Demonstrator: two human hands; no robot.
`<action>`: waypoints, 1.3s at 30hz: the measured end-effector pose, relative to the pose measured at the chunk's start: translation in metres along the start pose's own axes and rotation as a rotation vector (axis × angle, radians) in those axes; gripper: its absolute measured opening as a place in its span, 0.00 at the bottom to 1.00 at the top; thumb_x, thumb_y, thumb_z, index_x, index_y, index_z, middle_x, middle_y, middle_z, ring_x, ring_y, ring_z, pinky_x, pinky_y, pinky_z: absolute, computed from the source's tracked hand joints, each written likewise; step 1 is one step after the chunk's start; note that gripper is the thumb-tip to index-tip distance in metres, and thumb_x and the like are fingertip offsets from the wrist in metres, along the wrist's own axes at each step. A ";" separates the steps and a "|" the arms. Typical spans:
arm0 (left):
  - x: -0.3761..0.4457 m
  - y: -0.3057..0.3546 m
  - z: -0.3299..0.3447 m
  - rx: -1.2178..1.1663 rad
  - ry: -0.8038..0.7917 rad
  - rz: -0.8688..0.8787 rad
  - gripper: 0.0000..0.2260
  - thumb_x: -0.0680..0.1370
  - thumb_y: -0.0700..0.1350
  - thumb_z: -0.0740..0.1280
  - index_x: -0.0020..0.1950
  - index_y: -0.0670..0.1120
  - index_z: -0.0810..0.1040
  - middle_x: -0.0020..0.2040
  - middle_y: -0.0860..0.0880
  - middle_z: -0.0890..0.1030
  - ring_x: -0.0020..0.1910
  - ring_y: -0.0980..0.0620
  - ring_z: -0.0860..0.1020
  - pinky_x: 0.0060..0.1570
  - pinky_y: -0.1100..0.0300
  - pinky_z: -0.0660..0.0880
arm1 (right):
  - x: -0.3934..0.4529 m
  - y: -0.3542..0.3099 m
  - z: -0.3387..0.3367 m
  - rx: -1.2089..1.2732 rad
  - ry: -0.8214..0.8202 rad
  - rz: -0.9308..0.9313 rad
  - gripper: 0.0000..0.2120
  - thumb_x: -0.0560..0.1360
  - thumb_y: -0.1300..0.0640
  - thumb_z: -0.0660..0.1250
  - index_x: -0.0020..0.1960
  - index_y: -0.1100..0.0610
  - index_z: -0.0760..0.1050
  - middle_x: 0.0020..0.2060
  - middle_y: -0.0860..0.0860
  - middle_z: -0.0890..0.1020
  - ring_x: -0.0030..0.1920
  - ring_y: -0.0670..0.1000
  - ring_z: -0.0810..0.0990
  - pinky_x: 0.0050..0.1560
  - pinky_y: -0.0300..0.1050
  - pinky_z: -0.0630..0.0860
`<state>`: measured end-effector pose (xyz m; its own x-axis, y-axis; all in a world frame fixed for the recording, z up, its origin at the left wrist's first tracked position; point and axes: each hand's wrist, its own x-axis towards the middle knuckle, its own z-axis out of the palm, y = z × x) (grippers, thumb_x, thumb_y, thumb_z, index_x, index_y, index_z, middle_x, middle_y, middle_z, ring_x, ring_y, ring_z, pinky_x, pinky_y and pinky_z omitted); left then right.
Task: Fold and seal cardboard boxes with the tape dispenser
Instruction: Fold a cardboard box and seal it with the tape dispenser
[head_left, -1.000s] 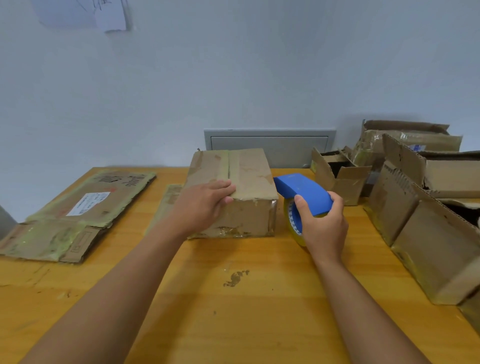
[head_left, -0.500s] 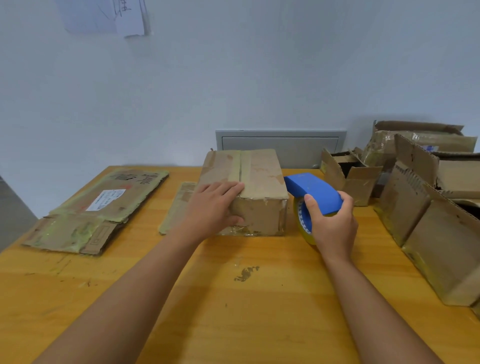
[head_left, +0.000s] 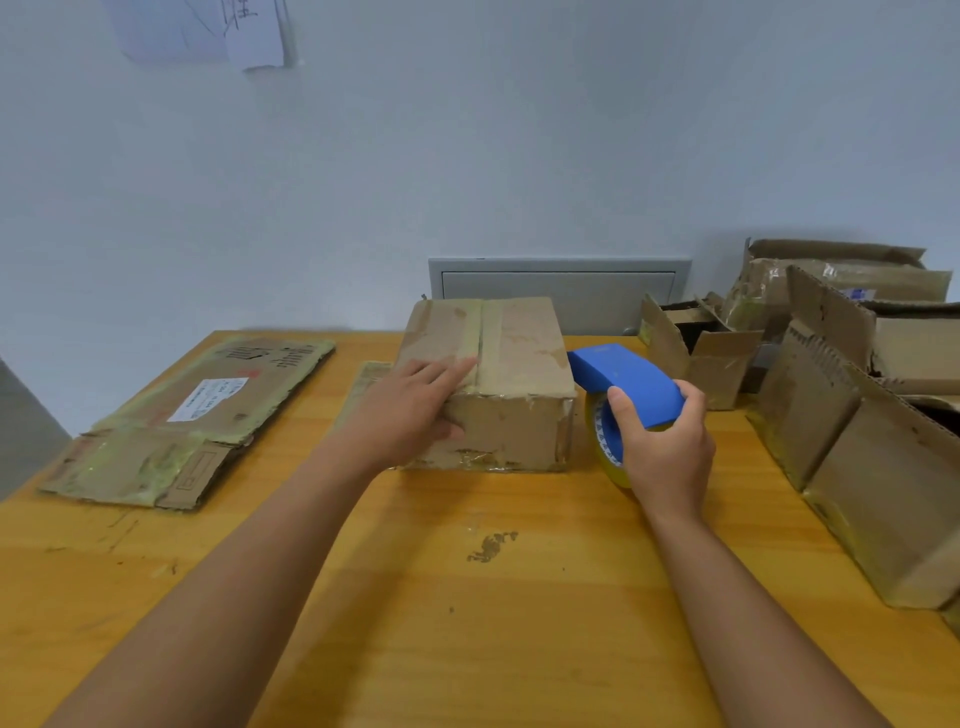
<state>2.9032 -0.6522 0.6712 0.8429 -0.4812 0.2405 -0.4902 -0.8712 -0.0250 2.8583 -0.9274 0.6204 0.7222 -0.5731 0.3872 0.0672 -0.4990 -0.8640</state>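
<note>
Cardboard box (head_left: 511, 395) closed and taped on wooden table (head_left: 467, 623); contents not visible.
Left hand (head_left: 410, 410) rests with fingers extended on the box's near left top corner. Right hand (head_left: 667, 452) grips the blue tape dispenser (head_left: 626, 384), just right of the box. Open boxes (head_left: 857, 415) stand far right; flattened cardboard (head_left: 187, 421) lies left.

We see a yellow wooden worktop (head_left: 467, 623) carrying a closed cardboard box (head_left: 498, 395) near its far edge, flattened cardboard (head_left: 192, 415) toward the left edge, and open boxes (head_left: 857, 441) along the right edge.
</note>
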 end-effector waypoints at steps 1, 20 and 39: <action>0.000 -0.001 0.000 -0.019 0.010 -0.011 0.33 0.79 0.57 0.66 0.80 0.55 0.55 0.79 0.54 0.62 0.75 0.50 0.60 0.71 0.52 0.62 | 0.000 0.000 0.000 -0.001 -0.001 -0.001 0.33 0.73 0.36 0.70 0.69 0.53 0.65 0.52 0.47 0.72 0.52 0.52 0.77 0.43 0.53 0.81; -0.002 0.023 0.016 -0.207 0.271 -0.031 0.23 0.81 0.57 0.51 0.69 0.52 0.77 0.65 0.52 0.80 0.63 0.46 0.77 0.61 0.48 0.73 | 0.010 -0.022 -0.013 0.115 0.042 0.013 0.30 0.73 0.40 0.72 0.68 0.54 0.69 0.52 0.48 0.74 0.51 0.53 0.77 0.42 0.45 0.76; -0.013 0.034 -0.033 -0.735 0.227 -0.277 0.19 0.84 0.56 0.54 0.63 0.48 0.78 0.53 0.55 0.80 0.52 0.58 0.76 0.53 0.57 0.71 | 0.025 -0.114 -0.030 0.594 -0.389 -0.132 0.28 0.64 0.36 0.73 0.58 0.49 0.79 0.52 0.51 0.82 0.49 0.53 0.82 0.47 0.46 0.79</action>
<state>2.8682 -0.6720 0.6992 0.9283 -0.1576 0.3369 -0.3569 -0.6318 0.6881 2.8477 -0.9043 0.7388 0.8675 -0.2048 0.4533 0.4539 -0.0468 -0.8898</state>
